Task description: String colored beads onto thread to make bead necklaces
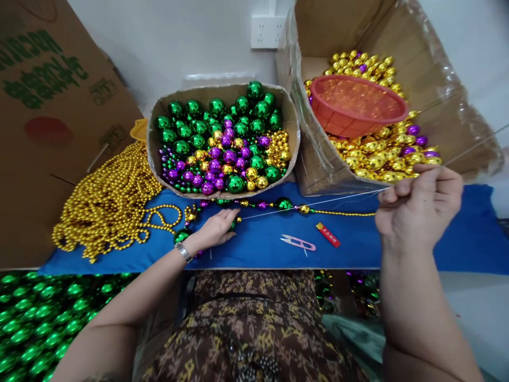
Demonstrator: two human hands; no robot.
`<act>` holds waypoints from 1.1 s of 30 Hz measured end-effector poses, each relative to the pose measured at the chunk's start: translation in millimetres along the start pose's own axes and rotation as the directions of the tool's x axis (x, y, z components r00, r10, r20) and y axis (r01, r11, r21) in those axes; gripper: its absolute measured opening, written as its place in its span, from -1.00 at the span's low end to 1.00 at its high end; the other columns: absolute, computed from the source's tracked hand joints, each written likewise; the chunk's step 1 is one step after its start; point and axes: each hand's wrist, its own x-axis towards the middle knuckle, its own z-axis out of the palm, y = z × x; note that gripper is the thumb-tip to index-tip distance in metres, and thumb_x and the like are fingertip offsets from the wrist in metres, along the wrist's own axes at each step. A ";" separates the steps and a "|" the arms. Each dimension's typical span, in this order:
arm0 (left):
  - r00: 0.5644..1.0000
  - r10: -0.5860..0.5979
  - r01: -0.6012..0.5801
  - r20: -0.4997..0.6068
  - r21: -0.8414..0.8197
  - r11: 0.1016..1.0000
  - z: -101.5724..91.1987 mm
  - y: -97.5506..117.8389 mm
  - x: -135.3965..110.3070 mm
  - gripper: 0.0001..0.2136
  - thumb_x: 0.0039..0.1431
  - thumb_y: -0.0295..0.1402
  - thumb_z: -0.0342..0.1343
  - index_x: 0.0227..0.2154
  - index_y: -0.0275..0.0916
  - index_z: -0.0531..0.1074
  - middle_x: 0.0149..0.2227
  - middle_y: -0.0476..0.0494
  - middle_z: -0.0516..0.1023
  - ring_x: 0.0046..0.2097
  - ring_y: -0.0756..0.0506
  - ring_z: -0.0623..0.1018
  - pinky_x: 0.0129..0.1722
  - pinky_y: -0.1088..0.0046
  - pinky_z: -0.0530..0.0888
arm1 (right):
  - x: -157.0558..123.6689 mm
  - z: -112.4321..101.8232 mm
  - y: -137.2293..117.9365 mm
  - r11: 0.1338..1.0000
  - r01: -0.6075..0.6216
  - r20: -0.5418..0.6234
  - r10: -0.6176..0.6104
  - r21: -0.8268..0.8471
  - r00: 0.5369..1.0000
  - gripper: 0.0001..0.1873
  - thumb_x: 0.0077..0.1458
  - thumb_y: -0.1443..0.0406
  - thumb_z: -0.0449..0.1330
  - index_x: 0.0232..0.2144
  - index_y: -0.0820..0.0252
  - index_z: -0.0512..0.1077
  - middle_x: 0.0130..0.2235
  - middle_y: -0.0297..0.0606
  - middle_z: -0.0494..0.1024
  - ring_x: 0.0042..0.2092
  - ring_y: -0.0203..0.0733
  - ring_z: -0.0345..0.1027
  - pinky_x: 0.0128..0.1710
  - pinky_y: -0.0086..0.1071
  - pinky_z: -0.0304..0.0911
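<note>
My left hand (217, 229) rests on the blue table cover (270, 241), fingers closed around beads at the end of a bead strand (284, 204). The strand of green, purple and gold beads lies along the cover in front of the boxes. A thin white thread (342, 197) runs taut from my left hand up to my right hand (417, 204), which is raised at the right and pinches the thread between thumb and fingers. A silver watch (183, 251) is on my left wrist.
A cardboard box (292, 114) of green, purple and gold balls stands at the back centre. Beside it, a larger box (433, 69) of gold balls holds an orange basket (358, 103). Gold bead strings (109, 204) pile at left. Pink snips (299, 243) and a red lighter (328, 234) lie on the cover. Green balls (35, 313) fill the lower left.
</note>
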 end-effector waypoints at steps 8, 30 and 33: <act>0.983 0.071 -0.071 -0.172 0.005 0.997 -32.1 21.4 7.9 -0.55 0.14 -0.24 0.17 0.07 -0.25 0.30 -0.01 -0.32 0.46 -0.01 -0.22 0.49 -0.08 0.22 0.49 | -28.9 8.7 -8.2 0.995 0.088 0.103 -0.083 -0.046 0.991 -0.80 0.13 0.18 0.26 -0.35 0.19 0.38 -0.59 -0.49 0.27 -0.61 -0.45 0.10 -0.68 -0.52 0.07; 0.752 -0.653 -0.249 -0.089 -0.956 -0.157 -84.6 31.9 59.8 -0.85 0.13 -0.32 0.19 -0.25 -0.22 0.47 -0.25 -0.14 0.56 -0.14 -0.13 0.59 -0.09 0.28 0.55 | -133.9 42.1 26.4 0.812 0.410 0.769 0.073 -0.415 0.635 -0.81 0.27 0.33 0.04 -0.14 0.14 0.43 -0.31 -0.27 0.63 -0.42 -0.27 0.51 -0.29 -0.41 0.43; 0.733 -0.672 -0.289 -0.108 -0.944 -0.162 -80.2 37.1 52.3 -0.82 0.17 -0.30 0.15 -0.21 -0.25 0.49 -0.21 -0.16 0.55 -0.09 -0.15 0.57 0.04 0.16 0.51 | -138.3 42.2 27.9 0.801 0.455 0.788 0.033 -0.388 0.614 -0.82 0.26 0.36 0.05 -0.15 0.15 0.44 -0.29 -0.26 0.64 -0.39 -0.26 0.52 -0.26 -0.40 0.43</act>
